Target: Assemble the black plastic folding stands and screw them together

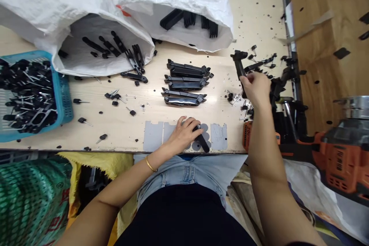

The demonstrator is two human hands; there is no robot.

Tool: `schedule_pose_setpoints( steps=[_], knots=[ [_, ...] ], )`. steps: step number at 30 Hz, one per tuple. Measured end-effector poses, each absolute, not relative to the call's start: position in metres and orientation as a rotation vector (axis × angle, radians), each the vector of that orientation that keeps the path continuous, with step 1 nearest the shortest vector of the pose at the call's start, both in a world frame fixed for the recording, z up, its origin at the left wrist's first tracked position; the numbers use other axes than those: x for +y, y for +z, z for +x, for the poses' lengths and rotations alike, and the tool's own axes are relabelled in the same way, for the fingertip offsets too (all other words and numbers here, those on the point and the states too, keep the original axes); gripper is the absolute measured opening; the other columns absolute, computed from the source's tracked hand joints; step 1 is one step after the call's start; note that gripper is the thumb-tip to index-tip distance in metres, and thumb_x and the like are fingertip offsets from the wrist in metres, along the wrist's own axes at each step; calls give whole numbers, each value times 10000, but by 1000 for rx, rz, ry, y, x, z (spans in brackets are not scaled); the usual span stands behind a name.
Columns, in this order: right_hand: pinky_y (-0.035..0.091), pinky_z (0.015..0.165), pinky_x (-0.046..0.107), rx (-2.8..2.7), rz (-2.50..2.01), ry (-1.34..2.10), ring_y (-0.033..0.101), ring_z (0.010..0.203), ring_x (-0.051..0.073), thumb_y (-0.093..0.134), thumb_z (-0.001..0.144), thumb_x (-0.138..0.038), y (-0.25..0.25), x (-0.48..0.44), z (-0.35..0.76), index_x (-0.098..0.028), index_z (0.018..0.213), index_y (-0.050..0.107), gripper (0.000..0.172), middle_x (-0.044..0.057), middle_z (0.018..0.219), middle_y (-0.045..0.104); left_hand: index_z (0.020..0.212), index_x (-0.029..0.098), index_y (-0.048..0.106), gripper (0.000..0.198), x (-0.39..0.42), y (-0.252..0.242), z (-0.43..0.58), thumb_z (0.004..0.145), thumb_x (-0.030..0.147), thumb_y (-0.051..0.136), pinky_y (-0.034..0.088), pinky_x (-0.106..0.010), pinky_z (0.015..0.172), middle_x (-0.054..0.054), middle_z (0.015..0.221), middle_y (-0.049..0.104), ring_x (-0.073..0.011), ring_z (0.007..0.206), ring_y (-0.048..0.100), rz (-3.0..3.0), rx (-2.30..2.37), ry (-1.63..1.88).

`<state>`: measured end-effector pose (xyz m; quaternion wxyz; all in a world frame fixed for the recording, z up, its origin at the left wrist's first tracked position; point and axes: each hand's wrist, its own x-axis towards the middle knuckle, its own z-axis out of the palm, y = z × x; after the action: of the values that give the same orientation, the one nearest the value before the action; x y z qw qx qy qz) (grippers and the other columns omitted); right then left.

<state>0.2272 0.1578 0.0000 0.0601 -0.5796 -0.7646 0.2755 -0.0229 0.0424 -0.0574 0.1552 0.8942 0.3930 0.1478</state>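
My left hand (184,132) is at the table's front edge, its fingers curled over a black plastic bar (204,144) that slants toward me over grey round patches. Farther right, my right hand (256,86) pinches a long black plastic arm with a wider end (238,63), which points away from me. Small screws and metal bits (235,98) lie just below and left of that hand. Between the hands and farther back, several folded black bracket assemblies (186,98) are lined up in a stack of rows.
A blue basket (65,100) of black-headed screws stands at left. Two white woven sacks (95,63) with black parts open toward me at the back. Loose knob screws (83,121) dot the table. An orange power tool (340,161) sits at right, beside a pile of black parts (284,80).
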Motion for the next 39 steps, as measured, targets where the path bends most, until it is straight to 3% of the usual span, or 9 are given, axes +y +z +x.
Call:
schedule_pose_setpoints(
  steps=[9, 15, 19, 22, 27, 31, 34, 36, 39],
  knots=[
    [481, 723, 299, -2428, -1493, 1838, 627, 763, 189, 531, 827, -445, -18, 91, 230, -183, 803, 690, 308, 51, 818, 692, 886, 153, 639, 75, 57, -37, -63, 823, 186, 614, 424, -417, 763, -103, 870, 583, -279, 860, 544, 2288, 1697, 149],
    [431, 713, 321, -2239, -2007, 749, 616, 762, 217, 508, 842, -347, -2, 84, 208, -167, 756, 644, 241, 102, 808, 679, 1163, 146, 550, 292, 38, -30, -41, 891, 252, 550, 468, -354, 737, -112, 1005, 579, -243, 896, 572, 2217, 1548, 289],
    [415, 590, 311, -2030, -2089, 1317, 582, 552, 196, 448, 867, -502, -3, 42, 197, -199, 599, 561, 420, 51, 552, 619, 1211, 145, 502, 407, 15, -42, -10, 862, 330, 600, 510, -335, 677, -104, 1027, 609, -235, 860, 624, 1985, 1400, 218],
    [475, 602, 319, -1450, -2030, 1605, 629, 598, 209, 523, 808, -547, -25, 13, 180, -204, 727, 562, 354, 44, 619, 654, 1245, 143, 473, 474, 5, -51, 3, 818, 261, 641, 533, -329, 691, -101, 1032, 625, -209, 811, 637, 1787, 1406, 292],
    [500, 637, 273, -824, -1723, 1427, 602, 681, 150, 667, 715, -520, -52, 11, 150, -195, 826, 569, 357, 12, 739, 628, 1263, 185, 484, 494, 4, -39, 1, 816, 301, 661, 546, -279, 694, -43, 961, 656, -150, 749, 630, 1643, 1172, 512],
    [449, 570, 218, -689, -1640, 1279, 507, 569, 86, 707, 693, -521, -50, 33, 147, -177, 653, 543, 383, -28, 621, 545, 1267, 149, 503, 508, 22, -31, -21, 847, 410, 621, 501, -428, 908, -101, 1055, 657, -253, 1021, 604, 1994, 1332, 577],
    [482, 609, 217, -623, -1573, 1349, 563, 611, 88, 751, 646, -518, -49, 47, 144, -164, 713, 619, 384, -6, 691, 611, 1280, 83, 484, 505, 42, -44, -43, 837, 273, 635, 371, -524, 1066, -206, 1300, 538, -333, 1254, 474, 2136, 1625, 466],
    [514, 643, 229, -568, -1523, 1392, 609, 659, 103, 768, 622, -519, -49, 54, 135, -167, 762, 650, 397, 11, 758, 655, 1253, 93, 501, 418, 50, -54, -52, 848, 158, 582, 363, -478, 1096, -193, 1358, 504, -305, 1305, 442, 2100, 1621, 433],
    [552, 689, 255, -507, -1416, 1413, 668, 786, 146, 768, 623, -524, -45, 62, 117, -185, 779, 638, 395, 32, 879, 704, 1227, 154, 511, 334, 46, -56, -50, 893, 142, 495, 491, -365, 963, -112, 1224, 623, -230, 1136, 600, 1914, 1469, 494]
  ],
)
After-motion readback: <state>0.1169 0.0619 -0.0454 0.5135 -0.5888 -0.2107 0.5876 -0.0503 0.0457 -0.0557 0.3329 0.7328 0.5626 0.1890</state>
